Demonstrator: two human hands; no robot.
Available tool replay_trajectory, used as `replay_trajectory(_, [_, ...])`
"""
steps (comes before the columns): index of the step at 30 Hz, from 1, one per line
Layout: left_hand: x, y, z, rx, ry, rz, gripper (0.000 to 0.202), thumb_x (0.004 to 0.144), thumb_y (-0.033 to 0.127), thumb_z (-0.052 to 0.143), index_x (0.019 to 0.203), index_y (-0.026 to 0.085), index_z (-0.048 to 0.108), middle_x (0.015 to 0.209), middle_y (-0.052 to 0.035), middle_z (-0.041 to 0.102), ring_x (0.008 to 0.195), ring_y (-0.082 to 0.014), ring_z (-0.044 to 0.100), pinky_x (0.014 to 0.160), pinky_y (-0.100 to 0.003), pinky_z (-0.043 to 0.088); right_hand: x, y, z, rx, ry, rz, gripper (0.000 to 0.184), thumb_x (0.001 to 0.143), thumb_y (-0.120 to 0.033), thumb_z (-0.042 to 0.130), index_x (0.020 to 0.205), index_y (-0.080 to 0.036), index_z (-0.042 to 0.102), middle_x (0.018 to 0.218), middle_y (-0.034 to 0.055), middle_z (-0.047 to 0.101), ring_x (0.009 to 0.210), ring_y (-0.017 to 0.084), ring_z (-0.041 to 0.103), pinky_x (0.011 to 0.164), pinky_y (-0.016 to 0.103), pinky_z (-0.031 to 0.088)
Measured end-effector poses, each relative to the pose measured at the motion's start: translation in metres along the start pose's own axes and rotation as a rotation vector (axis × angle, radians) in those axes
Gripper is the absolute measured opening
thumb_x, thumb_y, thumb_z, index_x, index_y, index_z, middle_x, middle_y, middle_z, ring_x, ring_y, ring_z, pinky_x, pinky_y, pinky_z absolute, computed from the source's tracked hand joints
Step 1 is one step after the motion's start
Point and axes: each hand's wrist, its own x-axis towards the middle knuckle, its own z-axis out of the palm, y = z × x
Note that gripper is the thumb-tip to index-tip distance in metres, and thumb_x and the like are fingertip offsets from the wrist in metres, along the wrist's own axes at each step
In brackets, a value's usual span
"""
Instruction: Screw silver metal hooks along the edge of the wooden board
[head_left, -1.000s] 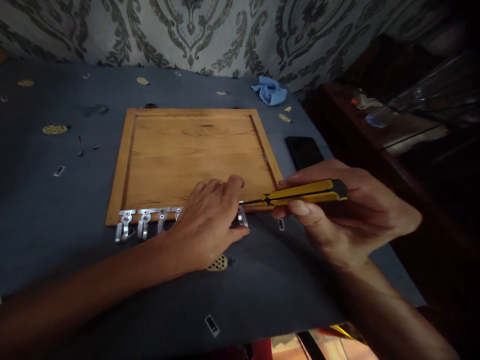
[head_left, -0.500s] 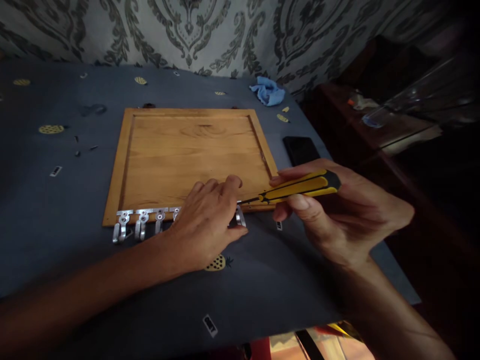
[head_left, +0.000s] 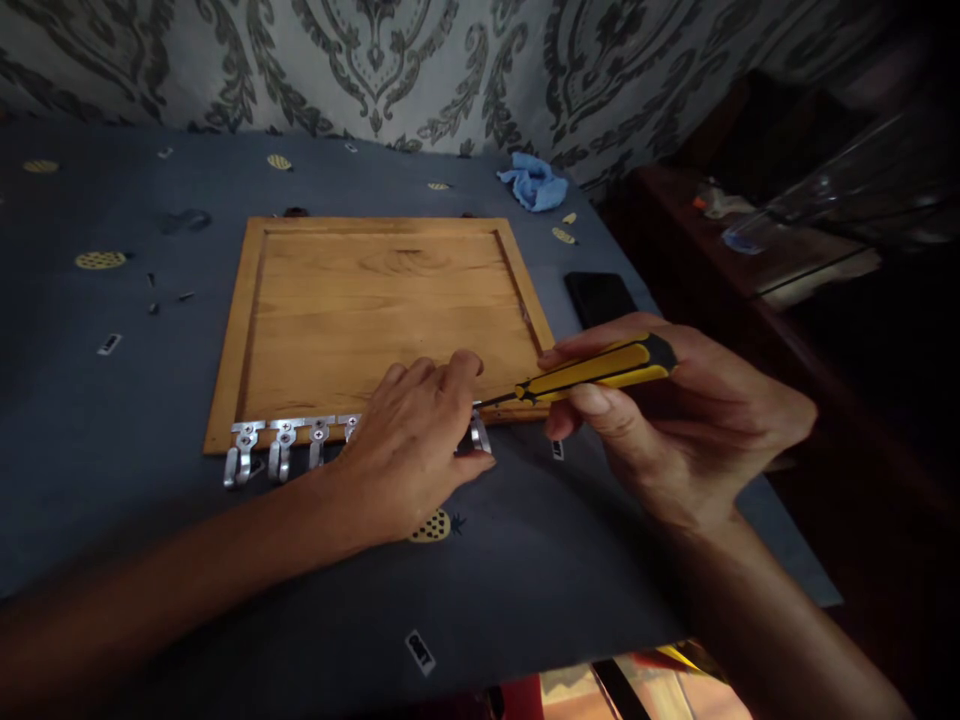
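A framed wooden panel [head_left: 390,300] lies flat on the table, with a metal hook rail [head_left: 285,428] along its near edge. My left hand [head_left: 416,440] is closed over the right part of the rail, fingers on top and thumb by the last hook. It hides several of the hooks. In my right hand [head_left: 675,420] is a yellow and black screwdriver [head_left: 592,372], held nearly level between thumb and fingers. Its shaft points left to the rail's right end, close to my left forefinger. The tip and any screw there are hard to make out.
A few small screws [head_left: 154,308] lie left of the panel. Right of it are a dark phone-like object [head_left: 600,298] and a crumpled blue cloth [head_left: 534,182]. The blue-grey tablecloth [head_left: 285,610] ends at the near edge. A dark cabinet [head_left: 750,270] stands at right.
My right hand and the screwdriver handle have shifted very slightly left. The left hand holds its place on the hook rail, and the panel has not moved.
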Motion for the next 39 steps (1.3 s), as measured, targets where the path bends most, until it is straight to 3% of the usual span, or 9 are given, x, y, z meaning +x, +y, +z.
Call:
replay_trajectory(2, [0.000, 0.000, 0.000, -0.009, 0.003, 0.004, 0.053, 0.076, 0.030, 0.077, 0.115, 0.018, 0.043, 0.105, -0.0075, 0.066, 0.101, -0.0273, 0.060, 0.087, -0.041, 0.045, 0.001, -0.002, 0.003, 0.005, 0.045, 0.015, 0.015, 0.080, -0.014, 0.072, 0.089, -0.025, 0.077, 0.090, -0.0003, 0.074, 0.055, 0.012, 0.065, 0.045, 0.028, 0.050])
replay_trajectory(6, [0.000, 0.000, -0.001, -0.024, -0.007, 0.002, 0.054, 0.076, 0.029, 0.077, 0.116, 0.017, 0.043, 0.105, -0.0070, 0.065, 0.100, -0.0264, 0.059, 0.088, -0.041, 0.044, 0.004, -0.009, 0.012, 0.077, 0.358, 0.086, 0.012, 0.082, -0.025, 0.071, 0.093, -0.025, 0.077, 0.080, 0.0005, 0.072, 0.046, 0.012, 0.060, 0.037, 0.030, 0.043])
replay_trajectory(8, [0.000, 0.001, -0.002, -0.026, -0.015, -0.004, 0.055, 0.076, 0.028, 0.078, 0.116, 0.016, 0.043, 0.105, -0.0070, 0.066, 0.100, -0.0265, 0.059, 0.087, -0.041, 0.044, 0.005, -0.012, 0.013, 0.063, 0.419, 0.120, 0.011, 0.082, -0.029, 0.072, 0.091, -0.026, 0.077, 0.078, 0.0008, 0.072, 0.045, 0.013, 0.059, 0.036, 0.031, 0.042])
replay_trajectory(15, [0.000, 0.001, -0.002, -0.006, 0.000, -0.007, 0.056, 0.076, 0.030, 0.078, 0.117, 0.016, 0.043, 0.105, -0.0074, 0.065, 0.099, -0.0277, 0.059, 0.086, -0.042, 0.045, -0.001, -0.004, 0.002, -0.018, 0.164, 0.055, 0.007, 0.082, -0.024, 0.071, 0.084, -0.028, 0.076, 0.084, -0.0002, 0.072, 0.060, 0.016, 0.067, 0.050, 0.031, 0.053])
replay_trajectory(24, [0.000, 0.000, 0.001, -0.013, 0.020, 0.000, 0.054, 0.076, 0.030, 0.077, 0.116, 0.018, 0.043, 0.106, -0.0068, 0.065, 0.101, -0.0276, 0.060, 0.087, -0.042, 0.046, -0.001, -0.002, 0.004, 0.007, 0.117, 0.096, 0.018, 0.083, -0.021, 0.071, 0.098, -0.030, 0.075, 0.094, -0.0008, 0.074, 0.054, 0.011, 0.066, 0.045, 0.025, 0.054])
replay_trajectory(28, [0.001, 0.000, -0.001, -0.010, -0.005, -0.010, 0.052, 0.076, 0.030, 0.077, 0.115, 0.018, 0.043, 0.105, -0.0068, 0.065, 0.100, -0.0273, 0.061, 0.086, -0.041, 0.046, -0.002, -0.003, 0.006, -0.021, 0.129, 0.084, 0.011, 0.081, -0.023, 0.073, 0.091, -0.026, 0.076, 0.088, 0.0007, 0.074, 0.056, 0.012, 0.066, 0.049, 0.026, 0.055])
replay_trajectory(32, [0.001, 0.001, -0.002, -0.014, -0.021, -0.004, 0.052, 0.077, 0.030, 0.077, 0.114, 0.017, 0.042, 0.104, -0.0069, 0.066, 0.100, -0.0273, 0.060, 0.087, -0.042, 0.045, 0.006, 0.002, 0.005, 0.086, 0.361, 0.087, 0.011, 0.080, -0.028, 0.074, 0.088, -0.021, 0.076, 0.080, 0.0016, 0.073, 0.053, 0.012, 0.064, 0.043, 0.025, 0.048])
replay_trajectory(35, [0.000, 0.001, -0.002, -0.015, -0.022, -0.008, 0.053, 0.076, 0.029, 0.077, 0.113, 0.018, 0.042, 0.104, -0.0068, 0.066, 0.100, -0.0272, 0.061, 0.088, -0.042, 0.045, 0.016, 0.017, 0.003, 0.322, 0.515, 0.214, 0.011, 0.079, -0.030, 0.075, 0.084, -0.020, 0.074, 0.069, -0.0010, 0.070, 0.047, 0.009, 0.060, 0.042, 0.022, 0.046])
replay_trajectory(39, [-0.001, -0.001, 0.001, -0.021, 0.007, -0.007, 0.056, 0.076, 0.030, 0.078, 0.115, 0.018, 0.040, 0.106, -0.0079, 0.066, 0.101, -0.0276, 0.060, 0.088, -0.043, 0.046, 0.022, 0.047, 0.007, 0.511, 0.288, 0.566, 0.020, 0.070, -0.033, 0.082, 0.072, -0.019, 0.068, 0.059, -0.0039, 0.064, 0.050, 0.008, 0.063, 0.046, 0.017, 0.049])
